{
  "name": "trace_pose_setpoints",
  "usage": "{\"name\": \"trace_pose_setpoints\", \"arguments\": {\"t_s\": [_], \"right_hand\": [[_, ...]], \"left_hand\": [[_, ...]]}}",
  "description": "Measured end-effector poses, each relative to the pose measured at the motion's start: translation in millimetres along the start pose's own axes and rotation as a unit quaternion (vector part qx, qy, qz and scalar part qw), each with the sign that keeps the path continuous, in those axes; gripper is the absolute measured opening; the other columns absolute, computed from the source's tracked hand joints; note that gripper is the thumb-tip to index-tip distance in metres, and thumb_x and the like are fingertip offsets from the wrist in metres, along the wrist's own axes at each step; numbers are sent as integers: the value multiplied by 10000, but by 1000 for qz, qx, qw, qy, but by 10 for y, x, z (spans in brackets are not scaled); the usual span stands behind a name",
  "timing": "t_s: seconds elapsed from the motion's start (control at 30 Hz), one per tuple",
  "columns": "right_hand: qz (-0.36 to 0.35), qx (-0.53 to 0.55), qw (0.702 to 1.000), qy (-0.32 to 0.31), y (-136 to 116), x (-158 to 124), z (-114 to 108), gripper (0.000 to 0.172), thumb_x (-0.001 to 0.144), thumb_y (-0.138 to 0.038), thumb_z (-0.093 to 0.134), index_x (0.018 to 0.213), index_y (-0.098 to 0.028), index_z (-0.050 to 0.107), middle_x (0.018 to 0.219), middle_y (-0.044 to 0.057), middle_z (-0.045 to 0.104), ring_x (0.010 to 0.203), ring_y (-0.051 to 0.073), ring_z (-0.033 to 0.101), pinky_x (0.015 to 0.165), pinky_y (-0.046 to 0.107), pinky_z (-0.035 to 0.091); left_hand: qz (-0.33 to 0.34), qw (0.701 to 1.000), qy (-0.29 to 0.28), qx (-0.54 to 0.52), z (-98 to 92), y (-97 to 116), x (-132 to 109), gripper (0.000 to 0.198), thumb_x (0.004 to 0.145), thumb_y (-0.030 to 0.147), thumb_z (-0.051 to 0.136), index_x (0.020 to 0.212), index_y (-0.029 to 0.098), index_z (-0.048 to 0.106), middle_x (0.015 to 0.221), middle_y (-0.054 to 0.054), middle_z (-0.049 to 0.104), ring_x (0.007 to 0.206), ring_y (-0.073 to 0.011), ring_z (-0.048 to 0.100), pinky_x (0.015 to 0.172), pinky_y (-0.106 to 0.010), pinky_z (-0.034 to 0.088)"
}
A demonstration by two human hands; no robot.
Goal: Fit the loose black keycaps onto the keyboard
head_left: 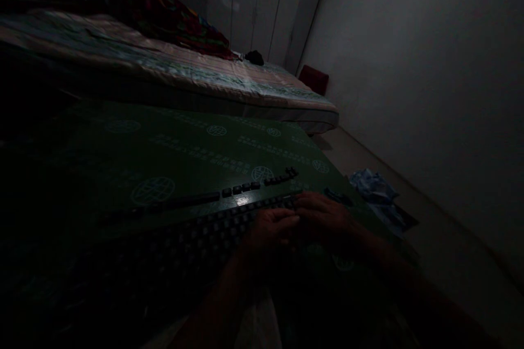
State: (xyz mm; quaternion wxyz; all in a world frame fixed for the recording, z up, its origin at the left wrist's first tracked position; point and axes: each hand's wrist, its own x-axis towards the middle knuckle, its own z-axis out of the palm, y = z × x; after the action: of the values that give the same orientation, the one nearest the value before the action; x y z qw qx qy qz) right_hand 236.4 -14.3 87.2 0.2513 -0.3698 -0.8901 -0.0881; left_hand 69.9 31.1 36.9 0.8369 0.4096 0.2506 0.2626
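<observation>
Green mat (164,147); keyboard (196,240) under left hand (270,229), right hand (327,217).

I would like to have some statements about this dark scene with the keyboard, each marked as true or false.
1. The left hand and the right hand both rest on the right end of the keyboard. True.
2. The keyboard lies on a red surface. False: the surface is green with pale globe prints.
3. A row of loose keycaps lies just beyond the keyboard. True.
4. The bed behind is a bare frame. False: a patterned sheet covers it.
5. A crumpled blue and white item lies on the floor to the right. True.
</observation>
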Motion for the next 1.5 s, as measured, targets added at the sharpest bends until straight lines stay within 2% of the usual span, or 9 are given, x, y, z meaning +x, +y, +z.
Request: {"name": "trace_pose_setpoints", "arguments": {"t_s": [0.17, 0.33, 0.43, 0.63, 0.9, 1.03, 1.13, 1.23, 1.5], "right_hand": [[25, 7, 998, 64, -111, -81, 2, 241, 886, -184, 496, 1117, -194, 568, 994, 104, 658, 1029, 189, 599, 848, 340, 523], [69, -4, 990, 123, -253, -107, 16, 238, 855, -149, 533, 1075, -213, 598, 951, 90, 670, 951, 189, 629, 799, 326, 537], [74, -2, 990, 122, -305, -95, 14, 208, 849, -142, 545, 1038, -204, 608, 928, 90, 672, 928, 188, 633, 790, 318, 536], [86, 15, 992, 94, -305, -110, -23, 192, 877, -180, 499, 1029, -207, 614, 942, 95, 670, 937, 190, 631, 801, 324, 535], [100, 6, 991, 92, -299, -216, -40, 157, 880, -193, 498, 993, -216, 604, 976, 97, 653, 957, 189, 622, 782, 318, 547], [108, -25, 990, 84, -114, -397, 33, 146, 879, -214, 504, 979, -195, 607, 1013, 110, 643, 995, 198, 608, 811, 335, 540], [127, -43, 990, 45, 89, -583, 174, 139, 863, -215, 516, 953, -190, 618, 1026, 112, 638, 989, 207, 604, 789, 349, 543], [136, -46, 990, -5, 228, -709, 326, 129, 847, -188, 515, 912, -189, 627, 1043, 111, 629, 994, 209, 594, 788, 358, 535], [143, -39, 987, -65, 317, -704, 432, 121, 807, -151, 566, 879, -199, 651, 1049, 98, 625, 992, 205, 590, 796, 346, 519]], "left_hand": [[1, 997, -44, -57, -2, -13, -9, 294, 580, 319, 791, 777, 126, 691, 632, -11, 616, 548, -101, 565, 569, -229, 448], [3, 994, -38, -107, 53, -33, -43, 284, 560, 275, 799, 768, 121, 684, 666, -25, 638, 610, -124, 598, 668, -273, 465], [13, 993, -41, -109, 70, -47, -57, 271, 568, 268, 791, 766, 114, 687, 674, -27, 642, 620, -123, 600, 658, -258, 460], [18, 995, -33, -88, 71, -65, -56, 278, 551, 295, 800, 720, 107, 683, 582, -2, 596, 493, -71, 518, 497, -188, 366], [-10, 999, -43, -27, 88, -64, -10, 320, 518, 338, 810, 709, 117, 679, 561, 8, 586, 453, -56, 480, 448, -177, 324], [37, 999, 9, -23, 67, -11, 21, 338, 580, 347, 770, 822, 125, 691, 561, 18, 585, 435, -47, 471, 433, -163, 321], [94, 991, 82, -43, 19, 51, 43, 293, 621, 335, 734, 821, 127, 684, 556, 25, 583, 424, -39, 462, 426, -152, 330], [119, 982, 127, -69, -17, 91, 53, 255, 628, 310, 721, 793, 120, 677, 554, 26, 583, 432, -35, 469, 440, -145, 346], [116, 979, 143, -82, 21, 87, 42, 231, 613, 264, 712, 783, 113, 669, 552, 22, 592, 422, -37, 461, 433, -153, 335]]}}
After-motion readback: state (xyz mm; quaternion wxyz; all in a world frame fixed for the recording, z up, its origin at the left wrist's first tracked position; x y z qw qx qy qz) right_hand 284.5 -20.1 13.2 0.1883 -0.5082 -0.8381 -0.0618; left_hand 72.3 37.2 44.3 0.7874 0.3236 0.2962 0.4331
